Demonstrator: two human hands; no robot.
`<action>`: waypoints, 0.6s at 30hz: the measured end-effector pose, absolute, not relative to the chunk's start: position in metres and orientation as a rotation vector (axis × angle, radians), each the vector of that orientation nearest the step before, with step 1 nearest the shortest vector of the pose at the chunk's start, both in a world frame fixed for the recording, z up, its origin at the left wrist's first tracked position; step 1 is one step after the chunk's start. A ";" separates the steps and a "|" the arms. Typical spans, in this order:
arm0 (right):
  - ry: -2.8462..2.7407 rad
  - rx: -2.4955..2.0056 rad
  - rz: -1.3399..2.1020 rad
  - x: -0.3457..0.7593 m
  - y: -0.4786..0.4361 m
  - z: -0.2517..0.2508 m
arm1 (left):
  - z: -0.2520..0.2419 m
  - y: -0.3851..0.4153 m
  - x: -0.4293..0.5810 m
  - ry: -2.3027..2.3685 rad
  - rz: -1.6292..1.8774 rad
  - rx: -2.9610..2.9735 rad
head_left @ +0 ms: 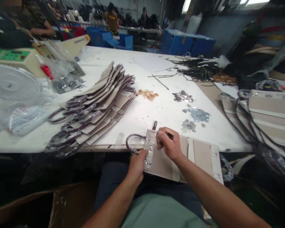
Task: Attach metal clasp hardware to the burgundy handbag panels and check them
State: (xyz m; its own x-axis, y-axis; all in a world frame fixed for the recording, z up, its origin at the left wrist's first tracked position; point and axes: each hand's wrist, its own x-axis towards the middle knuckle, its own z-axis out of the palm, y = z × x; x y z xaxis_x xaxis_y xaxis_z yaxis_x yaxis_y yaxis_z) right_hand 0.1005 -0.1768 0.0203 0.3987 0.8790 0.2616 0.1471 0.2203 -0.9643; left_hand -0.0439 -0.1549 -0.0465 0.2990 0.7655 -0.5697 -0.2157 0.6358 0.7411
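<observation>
A beige bag panel [180,160] with pale strips lies at the table's front edge, partly over my lap. A plastic-wrapped dark handle [132,139] loops out from its left end. My left hand [137,164] is closed on that end, thumb beside a small shiny metal piece [150,148]. Above the panel, my right hand [169,142] is closed in a fist around a tool whose black end [169,135] sticks out; the rest is hidden. Just behind the panel, a short dark strap with a metal tip [155,125] points away from me.
Stacked bag panels [102,107] with wrapped handles lie on the left, more panels [269,110] on the right. Small piles of gold pieces [147,94], metal plates [183,96] and grey plates [199,114] lie on the white table [128,118]. A fan [13,83] stands left; people are behind.
</observation>
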 end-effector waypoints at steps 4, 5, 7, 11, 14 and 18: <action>-0.997 -1.496 0.624 0.129 -0.200 0.040 | -0.046 -0.154 -0.046 1.081 0.705 0.603; -1.054 -1.591 0.603 0.134 -0.203 0.041 | -0.046 -0.154 -0.046 1.079 0.705 0.601; -1.230 -1.783 0.557 0.140 -0.204 0.039 | -0.046 -0.156 -0.047 1.073 0.700 0.595; -1.523 -2.089 0.436 0.134 -0.194 0.021 | -0.043 -0.160 -0.051 1.067 0.691 0.588; -1.652 -2.195 0.318 0.122 -0.185 0.011 | -0.045 -0.163 -0.053 1.062 0.667 0.556; -1.713 -2.278 0.195 0.114 -0.177 0.004 | -0.050 -0.163 -0.067 1.048 0.645 0.582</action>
State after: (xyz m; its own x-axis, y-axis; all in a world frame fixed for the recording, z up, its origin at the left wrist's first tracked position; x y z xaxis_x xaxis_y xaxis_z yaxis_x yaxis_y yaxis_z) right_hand 0.1136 -0.1766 0.0040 0.2861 0.9562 0.0620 0.9178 -0.2549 -0.3044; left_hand -0.0667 -0.1633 -0.0500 0.3530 0.7242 -0.5923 -0.2029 0.6773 0.7072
